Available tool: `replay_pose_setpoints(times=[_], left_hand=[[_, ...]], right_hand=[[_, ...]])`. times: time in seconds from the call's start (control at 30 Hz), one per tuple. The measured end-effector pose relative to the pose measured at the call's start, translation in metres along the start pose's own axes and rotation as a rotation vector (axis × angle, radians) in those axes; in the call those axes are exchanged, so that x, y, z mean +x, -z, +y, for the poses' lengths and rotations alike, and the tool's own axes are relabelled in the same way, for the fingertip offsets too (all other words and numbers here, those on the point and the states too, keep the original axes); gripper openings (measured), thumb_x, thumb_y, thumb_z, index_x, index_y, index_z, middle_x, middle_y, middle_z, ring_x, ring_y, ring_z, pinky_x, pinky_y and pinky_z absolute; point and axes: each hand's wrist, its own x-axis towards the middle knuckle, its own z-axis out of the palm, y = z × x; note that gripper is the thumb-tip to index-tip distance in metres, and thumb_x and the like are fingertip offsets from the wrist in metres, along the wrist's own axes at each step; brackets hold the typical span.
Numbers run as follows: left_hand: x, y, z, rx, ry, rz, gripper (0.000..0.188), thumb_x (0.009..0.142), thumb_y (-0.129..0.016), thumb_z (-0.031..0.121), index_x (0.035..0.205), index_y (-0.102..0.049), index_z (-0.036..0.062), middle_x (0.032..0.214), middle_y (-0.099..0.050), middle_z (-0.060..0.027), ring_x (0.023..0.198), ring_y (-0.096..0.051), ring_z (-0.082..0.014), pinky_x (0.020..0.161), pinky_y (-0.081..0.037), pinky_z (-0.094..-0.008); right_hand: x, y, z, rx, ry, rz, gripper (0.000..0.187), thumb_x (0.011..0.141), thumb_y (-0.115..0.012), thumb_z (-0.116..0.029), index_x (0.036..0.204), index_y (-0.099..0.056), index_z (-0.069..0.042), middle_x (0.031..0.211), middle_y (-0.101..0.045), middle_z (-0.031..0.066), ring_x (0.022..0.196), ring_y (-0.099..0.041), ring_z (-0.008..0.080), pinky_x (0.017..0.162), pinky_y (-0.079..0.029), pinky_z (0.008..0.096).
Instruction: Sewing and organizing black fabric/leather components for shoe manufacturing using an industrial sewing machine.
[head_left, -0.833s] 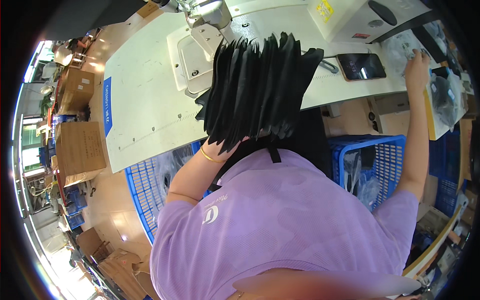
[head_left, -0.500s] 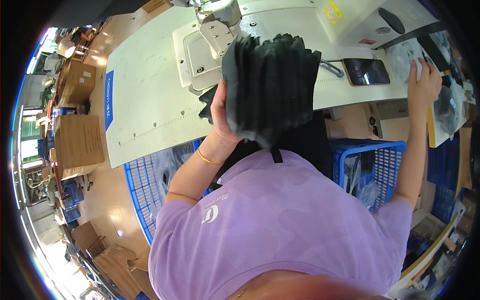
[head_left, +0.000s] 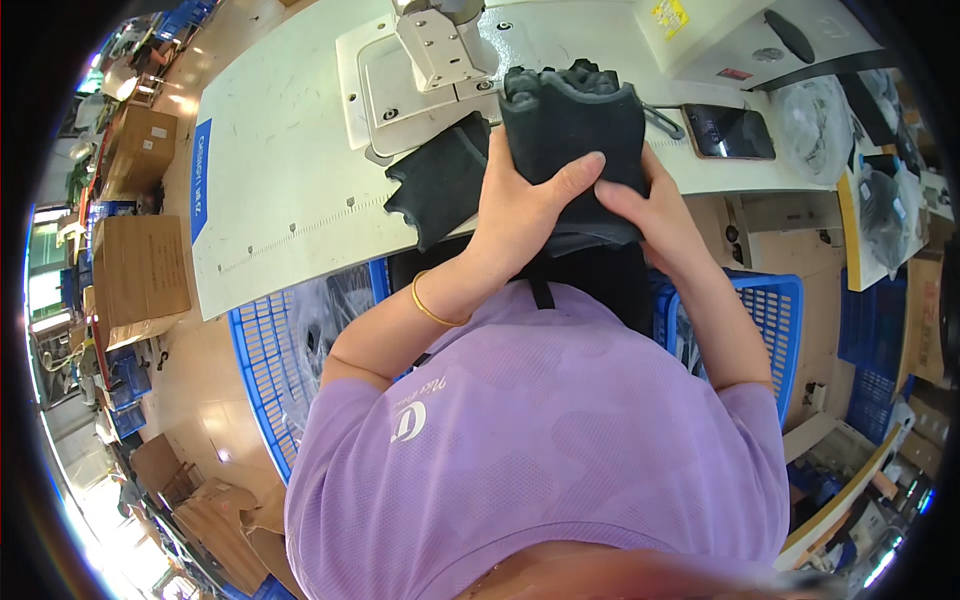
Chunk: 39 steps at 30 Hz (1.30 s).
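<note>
A thick stack of black fabric pieces (head_left: pixel 570 130) is gripped between both hands at the front edge of the white sewing table. My left hand (head_left: pixel 520 205) wraps its left side, the thumb lying across the front. On the right side, my right hand (head_left: pixel 650 210) holds it with its thumb near the lower front. The stack's top edges look layered and uneven. Another black fabric piece (head_left: pixel 440 180) with a notched edge lies on the table left of my left hand. The sewing machine head (head_left: pixel 440 50) stands just beyond it.
A dark phone (head_left: pixel 728 132) lies on the table's right, beside a clear plastic bag (head_left: pixel 812 130). A grey metal tool (head_left: pixel 662 122) lies left of the phone. Blue baskets flank my lap, one at the left (head_left: pixel 262 365) and one at the right (head_left: pixel 785 330). Cardboard boxes (head_left: pixel 140 265) stand farther left.
My right hand has left the plastic bag at the right and now grips the stack. The stack has turned and looks more compact. More of the loose black piece shows.
</note>
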Motion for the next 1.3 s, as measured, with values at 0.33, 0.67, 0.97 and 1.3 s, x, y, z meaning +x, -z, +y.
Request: replay_pose_setpoints(times=[0.33,0.67,0.97,1.3], left_hand=[[0.009,0.026,0.0,-0.129,0.221,-0.11,0.048,0.105,-0.039,0.04,0.133,-0.049,0.0033,0.129,-0.056,-0.0095,0.115,-0.054,-0.0165,0.099,-0.044,-0.0355],[0.014,0.037,0.008,-0.6,0.571,-0.339,0.087,0.095,-0.034,0.07,0.149,-0.031,0.0017,0.148,-0.038,-0.0181,0.137,-0.039,-0.0327,0.109,-0.035,-0.0564],[0.024,0.042,-0.001,-0.813,0.638,-0.402,0.103,0.086,-0.028,0.084,0.145,-0.039,0.0016,0.143,-0.05,-0.014,0.132,-0.046,-0.0301,0.107,-0.038,-0.0472],[0.042,0.042,-0.012,-0.611,0.534,-0.35,0.019,0.091,-0.062,0.021,0.099,-0.068,0.0054,0.091,-0.07,-0.0079,0.08,-0.068,-0.0179,0.072,-0.054,-0.0334]], right_hand=[[0.013,0.025,0.013,0.716,-0.326,0.081,0.044,0.092,-0.064,-0.029,0.125,-0.056,-0.001,0.114,-0.067,0.0114,0.1,-0.067,0.0207,0.089,-0.054,0.0356],[0.01,0.034,-0.034,-0.878,0.791,0.184,0.089,0.056,-0.085,-0.014,0.138,-0.051,-0.006,0.123,-0.06,0.0139,0.111,-0.06,0.0325,0.092,-0.052,0.0402],[0.011,0.037,-0.029,-1.319,1.285,0.014,0.052,0.075,-0.065,-0.012,0.127,-0.062,-0.017,0.124,-0.059,0.0081,0.113,-0.06,0.0297,0.087,-0.054,0.0394],[0.01,0.044,-0.023,-1.261,1.173,-0.004,0.045,0.079,-0.069,-0.02,0.123,-0.063,-0.011,0.122,-0.058,0.0099,0.11,-0.06,0.0299,0.086,-0.051,0.0399]])
